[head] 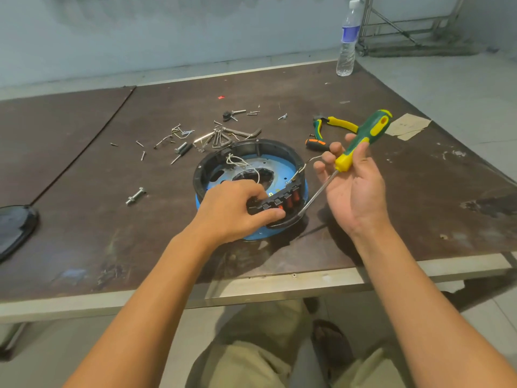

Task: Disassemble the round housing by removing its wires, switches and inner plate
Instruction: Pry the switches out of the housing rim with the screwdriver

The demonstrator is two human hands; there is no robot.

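Note:
A round black housing with a blue base sits on the brown table near its front edge. Inside lie a metal inner plate and white wires. My left hand grips the black switch block with red switches at the housing's near rim. My right hand holds a green and yellow screwdriver by its handle. The shaft slants down to the rim beside the switch block. The fingers of that hand also touch a thin wire running from the housing's right side.
Loose screws, bolts and hex keys are scattered behind the housing. Green and yellow pliers and a small orange-tipped tool lie at the back right. A water bottle stands at the far corner. A black cover lies at the left edge.

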